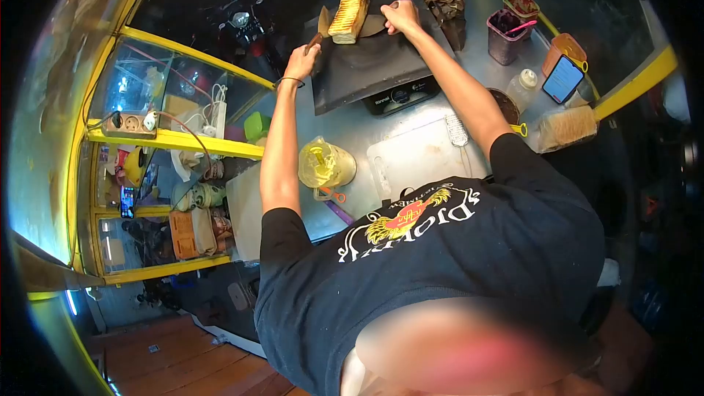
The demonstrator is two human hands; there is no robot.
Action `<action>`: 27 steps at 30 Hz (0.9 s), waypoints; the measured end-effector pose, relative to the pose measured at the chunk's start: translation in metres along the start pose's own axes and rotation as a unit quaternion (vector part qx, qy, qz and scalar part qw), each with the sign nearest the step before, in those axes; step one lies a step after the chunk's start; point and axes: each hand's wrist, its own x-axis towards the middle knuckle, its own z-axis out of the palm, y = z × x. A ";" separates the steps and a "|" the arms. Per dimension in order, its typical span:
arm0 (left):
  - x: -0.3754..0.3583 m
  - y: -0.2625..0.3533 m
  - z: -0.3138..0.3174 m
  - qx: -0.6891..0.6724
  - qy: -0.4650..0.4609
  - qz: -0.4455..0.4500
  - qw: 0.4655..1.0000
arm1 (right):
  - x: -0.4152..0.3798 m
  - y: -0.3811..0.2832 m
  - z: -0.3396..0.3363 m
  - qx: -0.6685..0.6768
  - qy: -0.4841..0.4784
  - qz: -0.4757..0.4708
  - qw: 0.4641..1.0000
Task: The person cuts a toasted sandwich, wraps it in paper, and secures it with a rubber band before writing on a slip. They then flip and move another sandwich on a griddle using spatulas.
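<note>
Bread block sits on griddle, top centre of frame, top already golden. Left hand fingers clamped on spatula handle, right hand gripping 2nd spatula beside it. Toasting underway, prob. not yet served.

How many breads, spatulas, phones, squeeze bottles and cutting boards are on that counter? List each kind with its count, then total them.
Bread: 2, toast stack on the griddle, bagged loaf
Spatulas: 2, one in the left hand, one in the right hand
Phone: 1
Squeeze bottle: 1
Cutting board: 1
Total: 7
</note>
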 end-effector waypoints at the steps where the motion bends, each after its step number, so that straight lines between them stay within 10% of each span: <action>1: -0.006 -0.001 -0.002 -0.042 -0.001 -0.021 0.999 | 0.001 -0.007 -0.001 -0.027 -0.022 -0.010 0.999; 11: -0.017 0.011 0.015 -0.071 -0.008 -0.034 0.997 | 0.002 0.020 0.014 0.086 -0.019 0.025 0.996; 16: -0.043 0.036 0.018 0.002 0.024 -0.009 1.000 | -0.046 -0.010 -0.022 -0.278 0.032 -0.312 0.908; 27: -0.105 0.090 0.065 -0.104 0.074 -0.050 0.991 | -0.124 0.017 -0.055 -0.207 0.010 -0.337 0.918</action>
